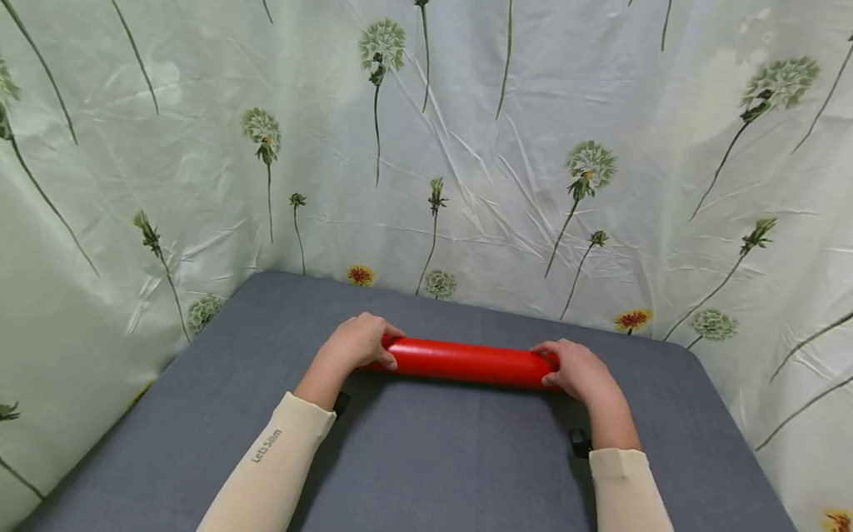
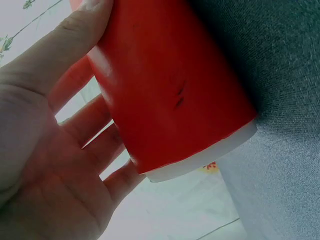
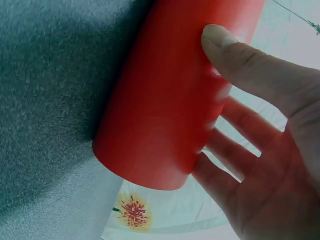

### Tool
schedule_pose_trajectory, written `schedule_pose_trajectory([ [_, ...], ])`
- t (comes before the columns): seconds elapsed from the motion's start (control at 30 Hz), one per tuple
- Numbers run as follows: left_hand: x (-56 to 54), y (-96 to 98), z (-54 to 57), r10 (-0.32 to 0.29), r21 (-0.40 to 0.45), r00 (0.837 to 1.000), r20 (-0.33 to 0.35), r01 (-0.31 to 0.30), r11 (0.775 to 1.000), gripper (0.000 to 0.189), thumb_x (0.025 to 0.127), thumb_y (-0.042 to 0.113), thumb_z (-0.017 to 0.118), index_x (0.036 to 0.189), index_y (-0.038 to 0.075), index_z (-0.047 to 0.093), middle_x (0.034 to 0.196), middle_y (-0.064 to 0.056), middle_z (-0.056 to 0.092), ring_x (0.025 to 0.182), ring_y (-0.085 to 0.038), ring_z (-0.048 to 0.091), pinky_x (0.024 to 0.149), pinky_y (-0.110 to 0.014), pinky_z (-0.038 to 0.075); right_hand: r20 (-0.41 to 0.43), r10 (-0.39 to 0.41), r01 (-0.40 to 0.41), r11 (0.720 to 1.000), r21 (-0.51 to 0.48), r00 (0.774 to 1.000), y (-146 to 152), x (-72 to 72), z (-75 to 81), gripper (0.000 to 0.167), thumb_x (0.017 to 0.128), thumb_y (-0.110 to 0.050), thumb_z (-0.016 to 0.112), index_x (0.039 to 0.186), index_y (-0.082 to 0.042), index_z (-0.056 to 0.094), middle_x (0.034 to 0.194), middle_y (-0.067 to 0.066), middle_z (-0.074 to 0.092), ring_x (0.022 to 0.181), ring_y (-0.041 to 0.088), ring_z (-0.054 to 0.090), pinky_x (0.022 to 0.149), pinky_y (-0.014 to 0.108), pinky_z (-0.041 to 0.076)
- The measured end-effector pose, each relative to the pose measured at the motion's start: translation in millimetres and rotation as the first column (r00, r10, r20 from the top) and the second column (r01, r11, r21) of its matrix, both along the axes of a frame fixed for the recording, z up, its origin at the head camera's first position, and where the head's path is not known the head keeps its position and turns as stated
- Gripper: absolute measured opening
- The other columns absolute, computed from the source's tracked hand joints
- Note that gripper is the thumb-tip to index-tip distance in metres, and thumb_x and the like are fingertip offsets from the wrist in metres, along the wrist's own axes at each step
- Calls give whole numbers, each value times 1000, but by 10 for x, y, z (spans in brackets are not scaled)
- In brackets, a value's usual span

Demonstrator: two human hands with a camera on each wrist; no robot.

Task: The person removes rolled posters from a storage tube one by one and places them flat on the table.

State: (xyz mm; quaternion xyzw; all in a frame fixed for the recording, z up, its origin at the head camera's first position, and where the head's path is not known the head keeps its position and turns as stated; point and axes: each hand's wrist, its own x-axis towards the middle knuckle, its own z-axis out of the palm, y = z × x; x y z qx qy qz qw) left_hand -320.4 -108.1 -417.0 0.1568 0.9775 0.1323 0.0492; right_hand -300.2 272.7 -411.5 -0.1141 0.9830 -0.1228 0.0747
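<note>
A long glossy red cylinder (image 1: 464, 362) lies crosswise on the grey table. My left hand (image 1: 360, 343) grips its left end from above, thumb on the near side and fingers behind. In the left wrist view, a white rim (image 2: 205, 154) shows at that end, and two small dark marks are on the red surface. My right hand (image 1: 576, 370) holds the right end the same way. Its thumb (image 3: 250, 62) presses the near side in the right wrist view, while the fingertips are hidden behind the cylinder.
The grey cloth-covered table (image 1: 425, 475) has rounded far corners. Behind it and along both sides hangs a pale curtain (image 1: 482, 137) printed with dandelions. Dark wrist-worn devices sit under both wrists, the right device (image 1: 580, 443) showing more fully.
</note>
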Motion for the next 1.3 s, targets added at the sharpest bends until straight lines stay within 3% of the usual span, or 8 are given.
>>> schedule_pose_trajectory([
  [0.47,-17,90,21,38,4,999,-19,-38,999,59,83,33,93,138,25,74,138,-11,73,112,-26,66,97,-45,56,-2,37,-37,999,-36,999,106,-173,37,52,92,-8,79,142,-9,65,146,29,59,131,48,55,108,63,47],
  [0.77,-23,132,-20,41,-10,999,-29,-41,999,60,83,34,92,139,25,73,139,-10,72,114,-27,67,99,-45,56,43,12,-10,999,-48,999,141,-296,21,53,94,-9,78,145,-11,64,150,29,56,132,48,53,109,62,47],
  [1.07,7,170,-55,72,6,997,-24,-72,997,60,83,33,92,139,25,73,137,-11,73,112,-28,67,99,-46,55,18,28,-27,996,-80,999,164,-330,-69,51,92,-8,80,142,-10,67,148,28,58,129,47,55,108,62,48],
  [1.3,-28,222,-70,75,2,996,-38,-75,997,60,82,32,93,139,25,73,137,-10,74,116,-29,68,103,-47,53,2,21,-21,996,-86,1000,196,-350,-45,51,92,-7,79,141,-10,67,146,27,59,130,46,55,109,62,48],
])
